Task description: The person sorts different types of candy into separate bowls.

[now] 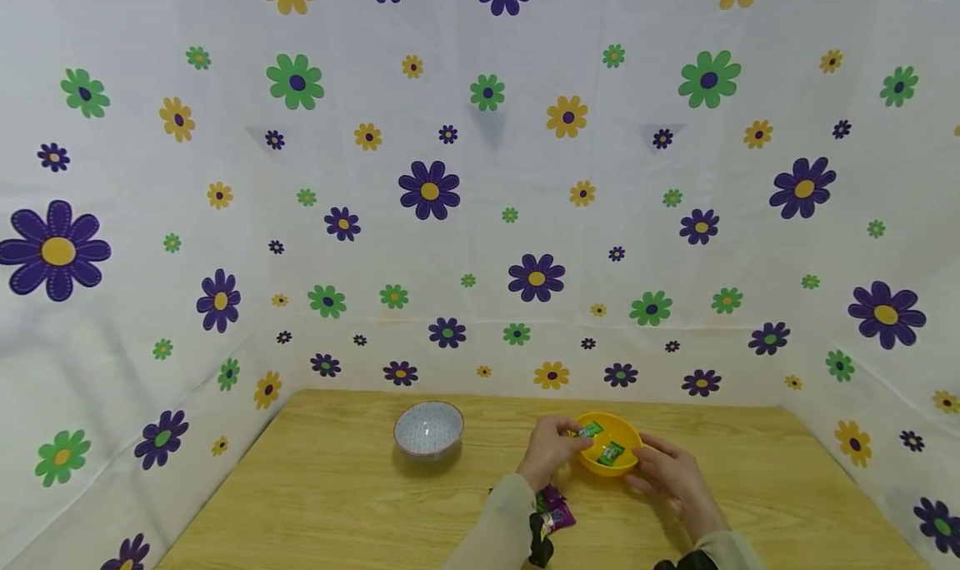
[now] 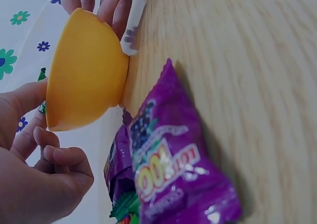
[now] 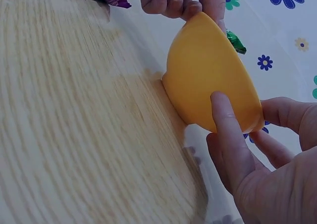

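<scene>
Yellow and glossy, a bowl (image 2: 89,70) sits on the wooden bench (image 1: 337,487), right of its middle and closer to the back edge than to the front. From where I stand, 2 hands are at it. The right hand (image 1: 675,474) has the right side clamped, thumb at the rim and fingertips against the outer wall. The left hand (image 1: 551,453) is at the opposite side, thumb and finger pinched together on 1 green packet (image 1: 590,429) just over the rim; whether those fingers also touch the bowl I cannot tell. Another green packet (image 1: 611,453) lies inside, towards the near side.

On the bench top below the left wrist, nearer the front edge than the bowl is, there's a small heap: 1 purple packet (image 2: 173,159) with bright lettering and printed dark fruit, another purple packet (image 2: 119,164) close behind it, and a bit of green wrapper (image 2: 128,206) showing between them. The left forearm hides part of that heap from above.

Nearer the back left corner, well apart from the hands, stands a pale patterned bowl (image 1: 429,428) with a reddish rim. White sheeting (image 1: 510,45) printed with purple, green and yellow flowers rises beyond the back edge and along both side edges. The person's sleeves (image 1: 495,528) are pale, and a black band (image 1: 538,545) circles the left wrist.
</scene>
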Action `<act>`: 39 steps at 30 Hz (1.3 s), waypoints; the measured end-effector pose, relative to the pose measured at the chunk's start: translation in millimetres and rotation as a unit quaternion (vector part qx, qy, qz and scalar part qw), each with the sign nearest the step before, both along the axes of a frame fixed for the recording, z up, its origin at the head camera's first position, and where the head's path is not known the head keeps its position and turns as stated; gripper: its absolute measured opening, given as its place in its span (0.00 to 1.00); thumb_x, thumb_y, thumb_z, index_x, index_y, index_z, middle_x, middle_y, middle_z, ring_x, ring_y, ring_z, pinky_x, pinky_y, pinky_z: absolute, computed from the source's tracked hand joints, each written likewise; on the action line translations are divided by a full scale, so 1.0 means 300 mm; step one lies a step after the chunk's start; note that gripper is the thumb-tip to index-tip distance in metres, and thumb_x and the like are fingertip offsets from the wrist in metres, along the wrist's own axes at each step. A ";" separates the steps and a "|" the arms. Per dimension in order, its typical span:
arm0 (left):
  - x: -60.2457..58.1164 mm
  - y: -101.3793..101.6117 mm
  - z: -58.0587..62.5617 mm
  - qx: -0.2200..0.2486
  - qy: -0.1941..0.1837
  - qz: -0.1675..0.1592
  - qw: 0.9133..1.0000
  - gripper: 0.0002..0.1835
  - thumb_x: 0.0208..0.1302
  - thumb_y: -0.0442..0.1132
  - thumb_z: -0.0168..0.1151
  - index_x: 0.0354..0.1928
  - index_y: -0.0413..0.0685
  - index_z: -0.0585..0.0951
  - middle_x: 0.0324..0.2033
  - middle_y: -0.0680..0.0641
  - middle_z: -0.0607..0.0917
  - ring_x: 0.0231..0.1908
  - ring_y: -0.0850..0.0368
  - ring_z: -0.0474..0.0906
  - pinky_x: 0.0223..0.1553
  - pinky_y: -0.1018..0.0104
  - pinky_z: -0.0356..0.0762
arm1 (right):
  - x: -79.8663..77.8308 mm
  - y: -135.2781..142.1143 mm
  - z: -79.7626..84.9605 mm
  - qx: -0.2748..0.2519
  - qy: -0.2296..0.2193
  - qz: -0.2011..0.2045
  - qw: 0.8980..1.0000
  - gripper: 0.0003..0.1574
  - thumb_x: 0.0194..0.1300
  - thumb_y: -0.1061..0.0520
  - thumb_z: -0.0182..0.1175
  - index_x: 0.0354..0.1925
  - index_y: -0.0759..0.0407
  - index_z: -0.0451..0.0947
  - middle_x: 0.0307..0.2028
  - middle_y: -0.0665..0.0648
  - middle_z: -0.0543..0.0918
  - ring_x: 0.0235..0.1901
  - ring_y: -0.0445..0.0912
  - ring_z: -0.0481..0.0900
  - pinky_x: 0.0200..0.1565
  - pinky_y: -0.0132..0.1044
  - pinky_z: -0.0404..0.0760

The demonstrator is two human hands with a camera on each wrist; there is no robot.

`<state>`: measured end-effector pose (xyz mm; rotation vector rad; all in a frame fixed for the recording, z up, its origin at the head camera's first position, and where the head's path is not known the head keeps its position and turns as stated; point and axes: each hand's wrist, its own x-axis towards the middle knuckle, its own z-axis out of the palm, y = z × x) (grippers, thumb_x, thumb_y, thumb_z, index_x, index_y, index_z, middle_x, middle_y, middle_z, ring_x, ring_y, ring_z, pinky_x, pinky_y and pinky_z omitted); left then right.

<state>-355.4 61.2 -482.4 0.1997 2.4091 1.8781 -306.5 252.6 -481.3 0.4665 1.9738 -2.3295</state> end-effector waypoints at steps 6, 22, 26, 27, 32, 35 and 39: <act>0.002 0.001 0.003 -0.004 0.001 0.013 1.000 0.07 0.56 0.37 0.72 0.36 0.45 0.85 0.36 0.50 0.79 0.36 0.58 0.71 0.36 0.70 0.74 | 0.005 -0.004 0.000 -0.014 -0.003 0.001 1.000 0.38 0.71 0.61 0.55 0.73 0.69 0.54 0.70 0.78 0.56 0.39 0.44 0.84 0.45 0.42 0.85; -0.010 -0.094 0.007 0.000 0.037 -0.024 0.999 0.07 0.60 0.36 0.69 0.41 0.47 0.85 0.27 0.52 0.73 0.25 0.60 0.64 0.24 0.71 0.64 | 0.004 -0.003 -0.012 -0.046 -0.026 -0.003 0.999 0.39 0.71 0.60 0.56 0.74 0.66 0.53 0.71 0.76 0.56 0.39 0.45 0.83 0.48 0.41 0.85; -0.022 -0.157 0.019 -0.012 0.057 -0.068 0.996 0.08 0.61 0.37 0.68 0.41 0.44 0.85 0.27 0.52 0.75 0.27 0.60 0.66 0.27 0.70 0.66 | 0.003 -0.004 -0.011 -0.043 -0.024 -0.005 0.999 0.39 0.71 0.60 0.56 0.74 0.66 0.54 0.71 0.75 0.56 0.39 0.44 0.83 0.47 0.41 0.85; -0.024 -0.175 0.020 -0.016 0.060 -0.083 0.995 0.09 0.61 0.37 0.68 0.42 0.42 0.85 0.27 0.52 0.76 0.27 0.59 0.67 0.28 0.70 0.67 | 0.002 -0.004 -0.011 -0.043 -0.023 -0.007 0.999 0.39 0.71 0.60 0.57 0.73 0.66 0.54 0.71 0.75 0.56 0.39 0.44 0.84 0.47 0.41 0.85; -0.028 -0.258 0.023 -0.049 0.062 -0.130 0.988 0.10 0.62 0.37 0.67 0.43 0.39 0.84 0.32 0.49 0.79 0.31 0.57 0.70 0.32 0.68 0.71 | -0.001 0.001 -0.011 -0.045 -0.022 -0.004 0.999 0.39 0.71 0.60 0.56 0.73 0.66 0.54 0.71 0.75 0.56 0.39 0.44 0.84 0.47 0.40 0.85; -0.026 -0.298 0.031 -0.074 0.062 -0.140 0.985 0.10 0.62 0.37 0.68 0.43 0.39 0.85 0.32 0.48 0.79 0.32 0.57 0.70 0.33 0.68 0.71 | 0.000 0.004 -0.010 -0.043 -0.024 -0.002 0.999 0.39 0.71 0.60 0.56 0.74 0.66 0.54 0.71 0.75 0.57 0.39 0.44 0.84 0.47 0.40 0.85; -0.018 -0.335 0.039 -0.094 0.057 -0.157 0.981 0.10 0.62 0.38 0.68 0.43 0.41 0.85 0.33 0.49 0.80 0.34 0.56 0.69 0.35 0.67 0.70 | 0.000 0.006 -0.007 -0.040 -0.025 0.000 0.999 0.39 0.71 0.59 0.56 0.74 0.65 0.54 0.71 0.76 0.57 0.39 0.45 0.84 0.47 0.39 0.85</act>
